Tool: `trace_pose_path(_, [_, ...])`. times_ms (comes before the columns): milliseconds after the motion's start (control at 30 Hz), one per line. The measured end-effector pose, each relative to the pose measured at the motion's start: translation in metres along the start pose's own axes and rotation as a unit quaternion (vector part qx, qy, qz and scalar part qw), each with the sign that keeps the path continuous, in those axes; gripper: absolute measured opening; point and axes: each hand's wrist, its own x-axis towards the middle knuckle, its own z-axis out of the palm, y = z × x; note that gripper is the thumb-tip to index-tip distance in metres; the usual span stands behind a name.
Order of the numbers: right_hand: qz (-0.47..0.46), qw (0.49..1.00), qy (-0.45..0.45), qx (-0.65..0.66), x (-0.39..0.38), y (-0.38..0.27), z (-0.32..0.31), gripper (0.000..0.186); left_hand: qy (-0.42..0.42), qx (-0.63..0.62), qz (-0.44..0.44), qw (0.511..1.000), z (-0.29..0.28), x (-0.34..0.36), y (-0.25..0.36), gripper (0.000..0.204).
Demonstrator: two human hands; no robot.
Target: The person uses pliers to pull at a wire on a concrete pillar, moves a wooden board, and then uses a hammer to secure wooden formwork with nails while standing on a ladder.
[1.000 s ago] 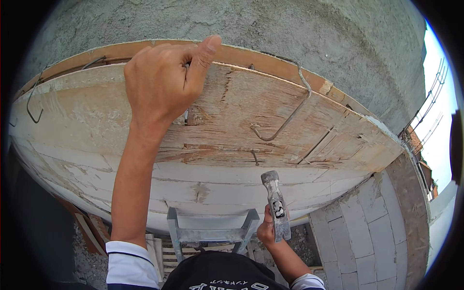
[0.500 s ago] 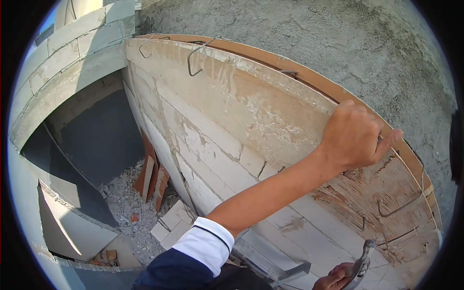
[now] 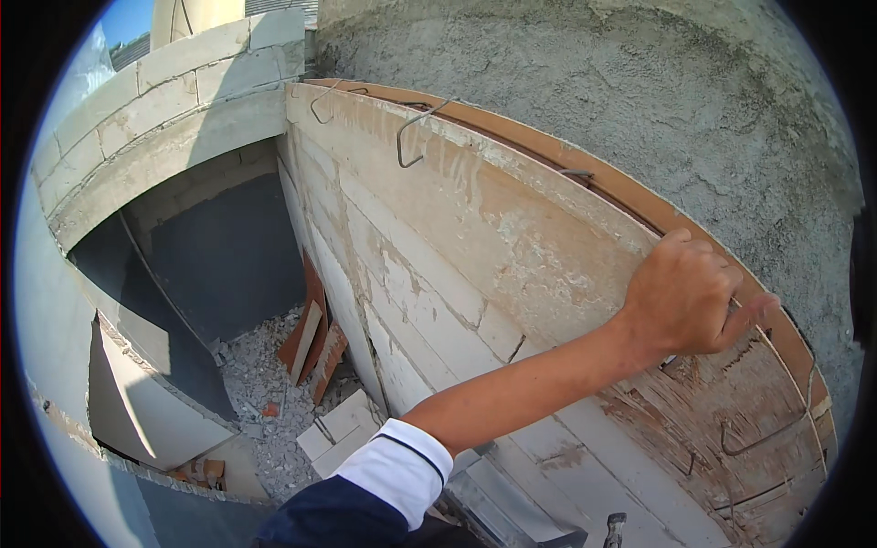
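My left hand (image 3: pixel 681 292) is closed over the top edge of a plywood form board (image 3: pixel 539 247), thumb toward the far side. The board faces the upper part of a light block wall (image 3: pixel 438 292) and is splintered right of my wrist. Its forearm, in a dark sleeve with a white cuff, crosses in front of the wall. At the lower edge only the head end of a hammer (image 3: pixel 615 528) shows. My right hand is out of the picture.
Bent steel rods (image 3: pixel 406 137) hook over the board's top. A second board (image 3: pixel 585 142) runs behind, beside a rough grey wall (image 3: pixel 639 82). Down left, broken boards (image 3: pixel 315 338) lean over rubble (image 3: pixel 260 374) and pale blocks (image 3: pixel 343 429). A metal frame (image 3: pixel 512 511) stands below.
The view has shifted, so the scene sits slightly lower and farther right. My left hand keeps its hold on the board. My right hand has dropped out of sight, and the hammer sits lower and left.
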Motion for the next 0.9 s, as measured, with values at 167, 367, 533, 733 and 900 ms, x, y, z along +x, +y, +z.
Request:
trace_pose_path(167, [0.021,0.998,-0.041,-0.043,-0.011,-0.003,0.007,0.034,-0.058,-0.026,-0.010,0.998,-0.008,0.003,0.003,0.062])
trace_pose_path(367, [0.015,0.994,-0.062,-0.084,-0.017,-0.003,0.017,0.039,-0.073,-0.027,0.003,0.997,-0.008,0.002,0.002,0.063])
trace_pose_path(533, [0.078,0.996,-0.045,-0.005,-0.023,0.032,0.014,0.040,-0.059,-0.034,-0.001,0.998,-0.005,0.006,0.007,0.061])
trace_pose_path(733, [0.060,0.991,-0.026,0.119,-0.006,0.016,0.005,0.040,-0.081,-0.022,0.014,0.996,-0.005,0.006,0.005,0.058])
trace_pose_path(900, [0.131,0.991,-0.017,0.030,-0.021,0.020,-0.005,0.039,-0.101,-0.013,0.015,0.995,-0.007,0.007,0.008,0.057])
